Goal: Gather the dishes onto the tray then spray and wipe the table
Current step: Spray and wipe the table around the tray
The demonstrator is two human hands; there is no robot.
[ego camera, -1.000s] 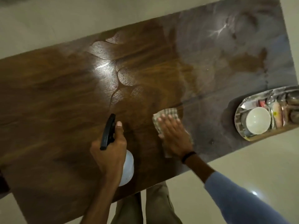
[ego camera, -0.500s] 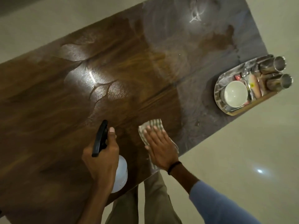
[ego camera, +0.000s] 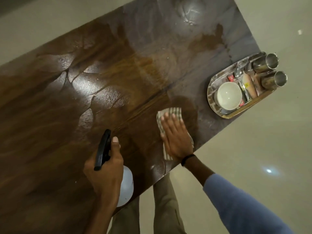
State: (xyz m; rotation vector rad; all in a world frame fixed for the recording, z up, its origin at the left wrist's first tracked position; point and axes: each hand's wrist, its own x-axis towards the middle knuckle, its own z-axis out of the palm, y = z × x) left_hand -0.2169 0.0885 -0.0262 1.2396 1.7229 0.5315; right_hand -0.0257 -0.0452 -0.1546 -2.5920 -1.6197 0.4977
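Observation:
The dark wooden table (ego camera: 70, 119) fills most of the view, with wet streaks and a hazy patch toward its right end. My left hand (ego camera: 105, 168) grips a spray bottle (ego camera: 125, 186) with a black trigger head, held over the near edge. My right hand (ego camera: 177, 137) lies flat, fingers together, pressing a checked cloth (ego camera: 170, 113) onto the table near the near edge. At the right end stands a steel tray (ego camera: 213, 105) holding a white bowl (ego camera: 228, 95), two steel tumblers (ego camera: 266, 65), spoons and small packets.
The tray sits close to the table's right corner, partly over the near edge. Pale tiled floor (ego camera: 253, 149) surrounds the table. My legs (ego camera: 167, 205) stand against the near edge below the cloth.
The view has shifted, so the tray now shows more fully with both tumblers. My right hand and the cloth have slid toward the tray end. The left hand keeps its hold on the bottle.

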